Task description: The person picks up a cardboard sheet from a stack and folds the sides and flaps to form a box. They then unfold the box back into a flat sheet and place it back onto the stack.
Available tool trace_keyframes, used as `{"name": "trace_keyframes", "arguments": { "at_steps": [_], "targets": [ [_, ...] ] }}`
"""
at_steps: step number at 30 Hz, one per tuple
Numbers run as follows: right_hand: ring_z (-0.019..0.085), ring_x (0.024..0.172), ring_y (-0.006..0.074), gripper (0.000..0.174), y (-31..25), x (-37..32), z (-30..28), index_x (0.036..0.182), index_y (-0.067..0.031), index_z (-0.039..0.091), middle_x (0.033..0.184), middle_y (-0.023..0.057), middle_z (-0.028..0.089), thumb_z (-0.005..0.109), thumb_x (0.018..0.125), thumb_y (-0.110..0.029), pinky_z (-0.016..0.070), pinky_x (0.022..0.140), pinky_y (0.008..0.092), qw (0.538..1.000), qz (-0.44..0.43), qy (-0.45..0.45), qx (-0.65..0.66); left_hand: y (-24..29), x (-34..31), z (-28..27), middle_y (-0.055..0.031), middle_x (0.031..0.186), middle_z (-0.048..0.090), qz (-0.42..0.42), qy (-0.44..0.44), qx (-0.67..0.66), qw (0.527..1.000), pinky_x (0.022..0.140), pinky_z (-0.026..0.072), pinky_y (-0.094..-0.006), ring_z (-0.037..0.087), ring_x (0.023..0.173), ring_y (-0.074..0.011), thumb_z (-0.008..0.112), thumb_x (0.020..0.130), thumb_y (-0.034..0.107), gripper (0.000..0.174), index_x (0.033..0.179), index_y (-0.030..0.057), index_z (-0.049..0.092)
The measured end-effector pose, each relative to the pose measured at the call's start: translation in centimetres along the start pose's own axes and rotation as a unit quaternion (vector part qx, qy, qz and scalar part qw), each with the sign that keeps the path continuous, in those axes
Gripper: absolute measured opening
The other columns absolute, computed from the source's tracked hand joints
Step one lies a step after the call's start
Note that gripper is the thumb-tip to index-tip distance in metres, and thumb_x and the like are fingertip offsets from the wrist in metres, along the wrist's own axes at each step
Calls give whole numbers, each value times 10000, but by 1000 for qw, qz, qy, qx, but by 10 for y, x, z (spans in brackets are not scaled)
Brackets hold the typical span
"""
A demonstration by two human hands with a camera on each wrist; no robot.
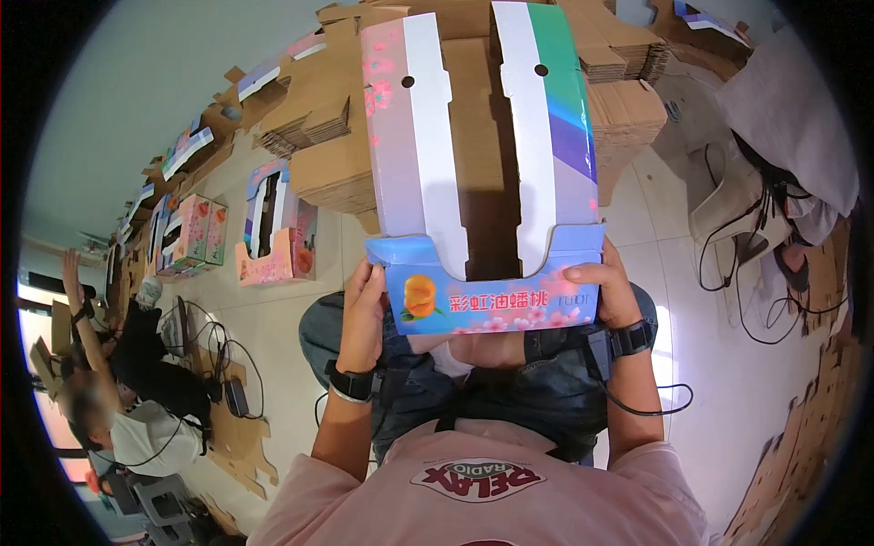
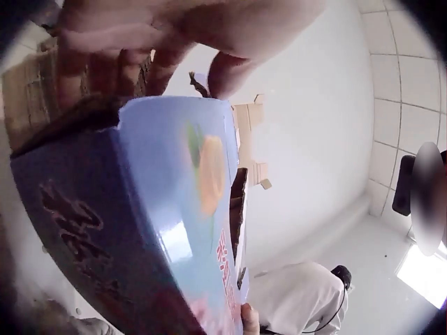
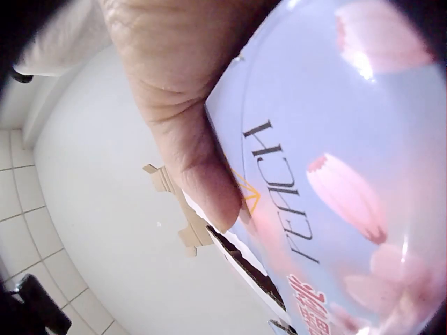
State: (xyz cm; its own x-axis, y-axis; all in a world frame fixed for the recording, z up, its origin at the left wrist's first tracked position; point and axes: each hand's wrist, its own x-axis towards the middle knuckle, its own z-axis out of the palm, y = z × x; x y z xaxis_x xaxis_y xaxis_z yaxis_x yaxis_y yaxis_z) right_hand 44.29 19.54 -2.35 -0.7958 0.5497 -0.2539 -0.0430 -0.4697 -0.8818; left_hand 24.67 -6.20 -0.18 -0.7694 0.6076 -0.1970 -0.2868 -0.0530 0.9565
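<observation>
A printed cardboard box [image 1: 428, 314] with a blue front panel, an orange fruit picture and pink blossoms is held over the person's lap. White flaps run along its top on both sides of a long opening. The left hand [image 1: 362, 320] grips the front left corner, and in the left wrist view the fingers of that hand [image 2: 160, 42] lie at the edge of the box [image 2: 174, 174]. The right hand [image 1: 608, 284] holds the front right corner, its thumb on the front panel; the right wrist view shows this hand [image 3: 185, 105] against the box [image 3: 279, 91].
Stacks of flat brown cardboard [image 1: 328, 173] lie behind the box on both sides. Finished-looking printed boxes [image 1: 266, 268] stand on the tiled floor at left. Another person [image 1: 155, 419] sits at lower left. A stool [image 1: 733, 205] and cables are at right.
</observation>
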Motion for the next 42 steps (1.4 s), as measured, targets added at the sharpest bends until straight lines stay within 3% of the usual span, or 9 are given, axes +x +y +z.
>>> {"name": "trace_keyframes", "arguments": {
  "at_steps": [5, 10, 20, 26, 28, 31, 35, 37, 42],
  "targets": [
    [624, 948, 223, 686, -1, 0, 0, 1254, 31, 507, 1063, 127, 630, 720, 618, -113, 492, 875, 323, 1000, 5, -2, -6, -9, -6, 4, -53, 1243, 570, -1, -31, 18, 999, 1002, 394, -296, 541, 1130, -148, 580, 945, 182, 468, 1367, 26, 447],
    [621, 956, 214, 692, -3, 0, 0, 1261, 39, 503, 1065, 124, 636, 744, 632, -118, 480, 888, 316, 1000, 6, -9, -29, -21, -3, -6, -85, 1215, 583, -110, -68, -39, 991, 1003, 405, -314, 553, 1126, -181, 669, 844, 134, 537, 1326, 15, 464],
    [607, 1008, 204, 695, -1, 1, -3, 1280, 34, 503, 1119, 124, 630, 761, 671, -181, 457, 926, 312, 998, 4, -36, -53, -28, -12, -2, -97, 1086, 623, -87, -15, -40, 995, 899, 483, -328, 614, 999, -195, 672, 766, 111, 497, 1226, 6, 517],
    [549, 1140, 218, 841, 13, 7, -12, 1409, 26, 405, 1287, 139, 558, 713, 772, -429, 424, 985, 322, 996, -21, -89, -19, -18, -18, -9, -88, 1069, 620, -50, -5, -85, 995, 878, 482, -317, 610, 971, -193, 652, 738, 163, 516, 1217, 22, 521],
    [524, 1196, 232, 923, 17, 11, -11, 1456, 9, 341, 1391, 143, 481, 633, 815, -587, 399, 1023, 343, 995, -67, -68, 35, -12, -21, -8, -81, 1044, 615, -25, 16, -83, 996, 871, 481, -317, 607, 957, -193, 645, 736, 184, 511, 1208, 30, 522],
    [507, 1233, 251, 952, 15, 12, -11, 1473, -14, 319, 1436, 138, 438, 592, 824, -656, 383, 1045, 367, 996, -78, -29, 32, -5, -20, -2, -77, 1029, 609, -1, 43, -123, 991, 874, 481, -325, 605, 957, -193, 646, 750, 183, 480, 1191, 34, 525],
    [486, 1258, 262, 913, 23, 13, -14, 1471, -22, 329, 1415, 139, 455, 601, 837, -621, 390, 1043, 382, 995, -66, -3, 68, -14, -12, 18, -78, 1039, 607, -9, 61, -186, 981, 879, 496, -326, 610, 957, -186, 657, 769, 162, 456, 1187, 38, 525],
    [486, 1259, 261, 900, 24, 15, -17, 1474, -27, 314, 1404, 133, 462, 616, 843, -593, 394, 1045, 393, 992, -59, -104, 38, -9, -11, 48, -76, 1049, 607, -80, 22, -157, 984, 888, 510, -321, 616, 975, -174, 664, 807, 112, 412, 1189, 41, 527],
    [502, 1240, 241, 862, 29, 12, -15, 1469, -26, 299, 1372, 110, 486, 670, 841, -485, 406, 1032, 399, 995, -32, -96, 28, -28, -10, 98, -73, 1070, 618, -84, -1, -214, 973, 894, 514, -316, 625, 981, -160, 692, 825, 72, 406, 1195, 25, 532]
  ]
}}
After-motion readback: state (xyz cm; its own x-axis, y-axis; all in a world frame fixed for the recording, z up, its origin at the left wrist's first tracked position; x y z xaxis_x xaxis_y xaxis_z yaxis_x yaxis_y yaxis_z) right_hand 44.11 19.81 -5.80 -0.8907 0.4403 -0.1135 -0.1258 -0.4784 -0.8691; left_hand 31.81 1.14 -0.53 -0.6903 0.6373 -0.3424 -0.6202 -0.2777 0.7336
